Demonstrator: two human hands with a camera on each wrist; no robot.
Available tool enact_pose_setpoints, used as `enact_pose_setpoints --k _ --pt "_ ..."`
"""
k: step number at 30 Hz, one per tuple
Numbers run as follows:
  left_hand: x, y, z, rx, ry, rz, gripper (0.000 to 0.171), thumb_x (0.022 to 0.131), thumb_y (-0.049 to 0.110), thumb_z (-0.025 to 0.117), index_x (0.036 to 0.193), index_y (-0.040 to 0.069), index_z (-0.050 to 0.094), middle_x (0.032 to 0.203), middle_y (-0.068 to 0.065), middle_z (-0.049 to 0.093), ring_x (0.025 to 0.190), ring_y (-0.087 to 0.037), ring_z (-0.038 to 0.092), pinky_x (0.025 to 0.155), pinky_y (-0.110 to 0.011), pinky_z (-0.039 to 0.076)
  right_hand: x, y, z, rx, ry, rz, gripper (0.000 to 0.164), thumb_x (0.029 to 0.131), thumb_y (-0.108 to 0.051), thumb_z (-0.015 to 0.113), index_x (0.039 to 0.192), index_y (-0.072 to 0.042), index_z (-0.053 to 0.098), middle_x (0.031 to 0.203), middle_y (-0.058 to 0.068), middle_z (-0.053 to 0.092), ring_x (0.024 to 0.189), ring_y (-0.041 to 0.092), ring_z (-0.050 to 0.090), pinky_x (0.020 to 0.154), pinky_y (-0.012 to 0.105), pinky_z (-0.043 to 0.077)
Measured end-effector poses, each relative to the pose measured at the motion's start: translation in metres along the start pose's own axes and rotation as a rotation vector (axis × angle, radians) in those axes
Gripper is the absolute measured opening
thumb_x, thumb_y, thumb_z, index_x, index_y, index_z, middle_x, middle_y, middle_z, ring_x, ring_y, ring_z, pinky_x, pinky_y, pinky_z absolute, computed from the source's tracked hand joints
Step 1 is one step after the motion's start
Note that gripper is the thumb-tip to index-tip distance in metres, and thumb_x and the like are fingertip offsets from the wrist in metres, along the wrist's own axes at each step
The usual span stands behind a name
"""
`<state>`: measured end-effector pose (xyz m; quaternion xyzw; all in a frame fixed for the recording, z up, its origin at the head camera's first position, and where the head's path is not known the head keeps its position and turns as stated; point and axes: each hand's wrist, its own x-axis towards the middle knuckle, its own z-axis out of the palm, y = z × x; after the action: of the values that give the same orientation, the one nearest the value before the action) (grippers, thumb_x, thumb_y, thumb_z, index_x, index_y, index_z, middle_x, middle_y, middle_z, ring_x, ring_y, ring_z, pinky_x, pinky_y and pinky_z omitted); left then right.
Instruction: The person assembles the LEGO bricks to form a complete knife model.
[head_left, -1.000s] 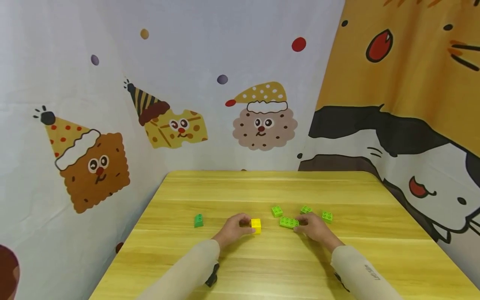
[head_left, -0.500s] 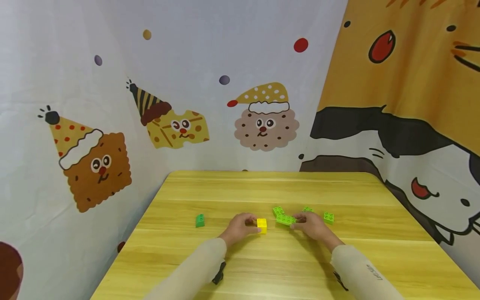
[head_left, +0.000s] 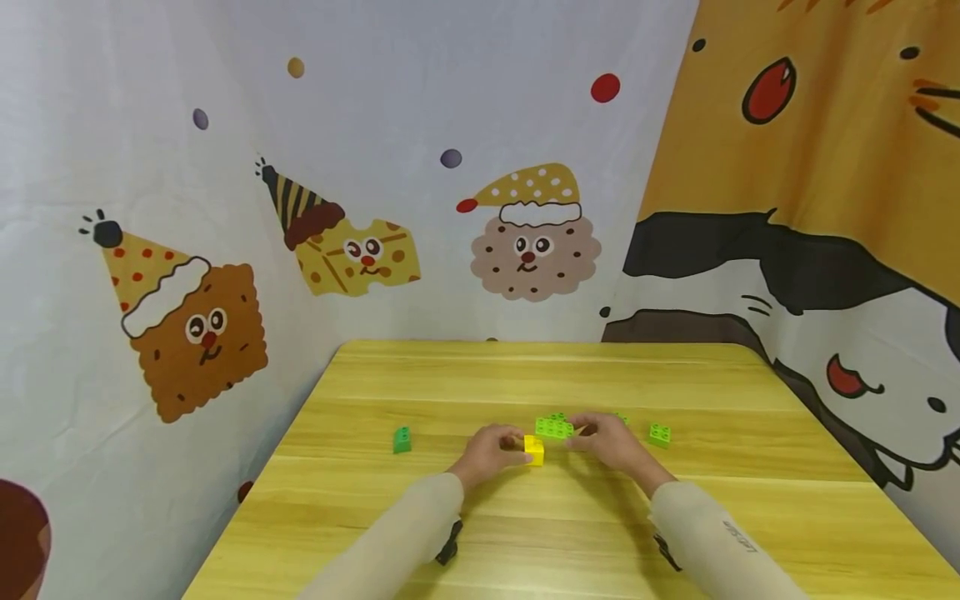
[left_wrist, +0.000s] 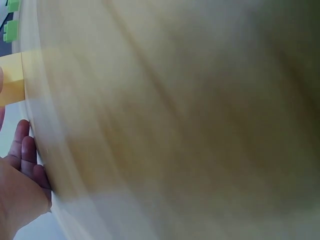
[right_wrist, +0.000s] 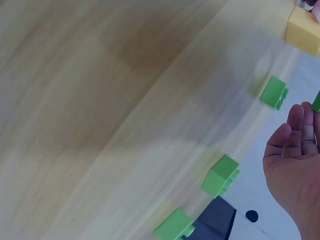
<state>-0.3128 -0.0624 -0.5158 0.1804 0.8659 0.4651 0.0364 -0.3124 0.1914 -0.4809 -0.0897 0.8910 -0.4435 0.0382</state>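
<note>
My left hand point(head_left: 491, 451) pinches a yellow toy brick point(head_left: 534, 450) between thumb and fingers near the middle of the table. Just right of it, my right hand point(head_left: 609, 442) holds one end of a long light green brick point(head_left: 554, 428), studs up. The two held bricks are close together, with the green one slightly farther back. In the right wrist view only a sliver of the long brick point(right_wrist: 316, 104) shows at the fingertips. The left wrist view shows part of the yellow brick point(left_wrist: 12, 80) at its left edge.
A dark green brick point(head_left: 402, 439) lies at the left. One light green square brick point(head_left: 660, 434) lies right of my right hand; another point(head_left: 622, 417) is partly hidden behind it. A third point(right_wrist: 274, 93) sits behind the long brick. A printed curtain point(head_left: 375, 100) surrounds the wooden table point(head_left: 480, 375).
My right hand has lifted the long green brick and carried it left and back, over the square brick behind. My left hand has moved right with the yellow brick.
</note>
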Motion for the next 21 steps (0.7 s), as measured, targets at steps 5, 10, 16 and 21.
enact_pose_setpoints --k 5,10,16,21 --pt "0.003 0.0 0.002 0.019 -0.004 -0.005 0.034 0.085 0.032 0.08 0.115 0.016 0.072 0.101 -0.002 0.066 0.088 -0.013 0.054 0.093 -0.052 0.031 0.003 -0.003 0.006 0.017 -0.008 -0.013 0.041 0.088 -0.02 0.078 0.124 -0.004 0.067 0.113 0.007 0.064 0.094 0.021 0.06 0.074 0.036 0.052" --pt "0.004 0.0 0.003 0.022 -0.009 -0.013 0.034 0.086 0.032 0.08 0.116 0.018 0.073 0.1 0.0 0.066 0.089 -0.013 0.054 0.093 -0.053 0.028 0.004 -0.002 0.01 0.031 -0.021 -0.022 0.039 0.086 -0.02 0.079 0.122 -0.006 0.069 0.109 0.005 0.065 0.091 0.019 0.06 0.071 0.034 0.051" --pt "0.005 0.001 0.003 0.036 -0.016 -0.011 0.027 0.087 0.033 0.079 0.11 0.022 0.074 0.098 0.0 0.065 0.087 -0.013 0.053 0.09 -0.052 0.028 0.007 -0.001 0.016 0.029 -0.037 -0.039 0.04 0.086 -0.021 0.079 0.122 -0.007 0.07 0.107 0.002 0.067 0.091 0.019 0.06 0.07 0.033 0.051" --pt "0.005 0.0 0.004 0.055 -0.01 -0.023 0.023 0.086 0.035 0.079 0.105 0.022 0.074 0.094 0.006 0.062 0.086 -0.013 0.053 0.092 -0.053 0.028 0.007 -0.002 0.019 0.044 -0.046 -0.066 0.04 0.085 -0.019 0.08 0.122 -0.006 0.07 0.107 0.002 0.067 0.091 0.019 0.061 0.071 0.034 0.051"
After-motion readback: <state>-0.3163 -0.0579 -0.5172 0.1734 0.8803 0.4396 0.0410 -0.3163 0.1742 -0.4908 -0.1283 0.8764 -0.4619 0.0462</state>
